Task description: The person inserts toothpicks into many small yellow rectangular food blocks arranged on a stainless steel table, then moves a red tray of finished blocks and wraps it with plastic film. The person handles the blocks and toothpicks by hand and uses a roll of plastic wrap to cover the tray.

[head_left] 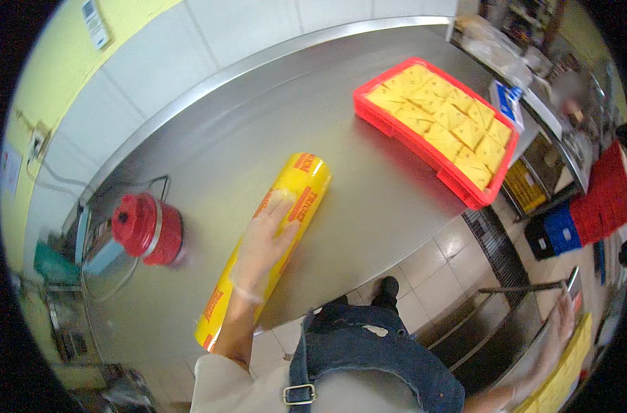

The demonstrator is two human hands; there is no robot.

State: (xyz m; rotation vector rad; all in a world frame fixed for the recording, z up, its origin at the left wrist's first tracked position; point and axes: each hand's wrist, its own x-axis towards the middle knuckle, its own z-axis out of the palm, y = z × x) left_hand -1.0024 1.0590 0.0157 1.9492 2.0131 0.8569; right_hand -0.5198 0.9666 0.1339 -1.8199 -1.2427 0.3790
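My left hand (264, 237), in a clear glove, lies on a large yellow roll of cling film (303, 175) with red print. Its fingers are stretched out and the thumb is spread along the roll, which rests at a slant on the steel table (341, 255). Off to the lower right, my right hand (563, 320), also gloved, reaches down beside a yellow, flat-surfaced thing (565, 372) and a metal frame (527, 288). Blur hides whether its fingers grip an edge there. A red crate (434, 168) filled with yellow triangular pieces (441, 113) sits on the table's far right.
A red round appliance (148, 227) with a cable stands at the table's left. A tiled wall (169, 55) borders the far side. Beyond the right end are a cluttered side counter (554, 124), stacked red and blue crates (589, 220) and a floor drain (496, 248).
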